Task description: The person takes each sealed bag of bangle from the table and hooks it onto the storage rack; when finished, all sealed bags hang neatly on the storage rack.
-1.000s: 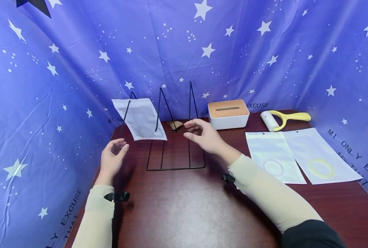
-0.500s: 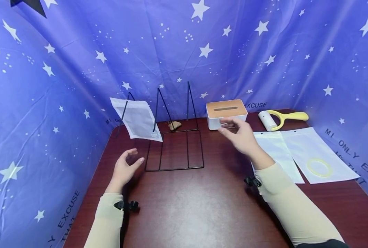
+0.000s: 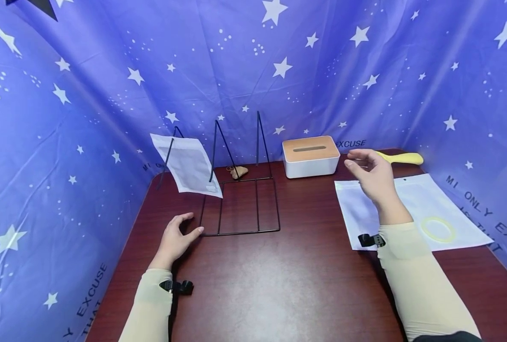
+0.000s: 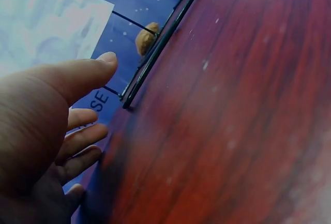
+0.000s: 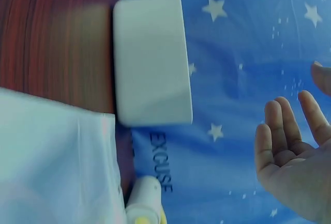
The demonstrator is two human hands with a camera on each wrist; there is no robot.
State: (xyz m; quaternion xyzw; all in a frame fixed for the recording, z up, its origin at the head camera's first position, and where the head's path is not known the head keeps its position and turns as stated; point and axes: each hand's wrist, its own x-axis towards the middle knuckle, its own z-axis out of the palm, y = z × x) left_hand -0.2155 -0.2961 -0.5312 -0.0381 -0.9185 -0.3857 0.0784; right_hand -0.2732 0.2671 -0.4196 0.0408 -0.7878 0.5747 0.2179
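A black wire rack stands on the table, a white pouch leaning in its left slot. My left hand, thumb apart from relaxed fingers, is beside the rack's front left corner and holds nothing. On the right, my right hand hovers over two flat white pouches with its fingers loosely bent and nothing in them. It hides part of the left pouch. The right pouch shows a pale yellow ring. Behind this hand is a lint roller with a yellow handle; its white roll shows in the right wrist view.
A white tissue box with a wood-coloured lid stands at the back. Some small tan object lies behind the rack. Blue star-printed curtains enclose the dark red table at the back and both sides.
My right hand has swept right from beside the rack, past the tissue box, to above the pouches. My left hand has come down and right, away from the pouch in the rack.
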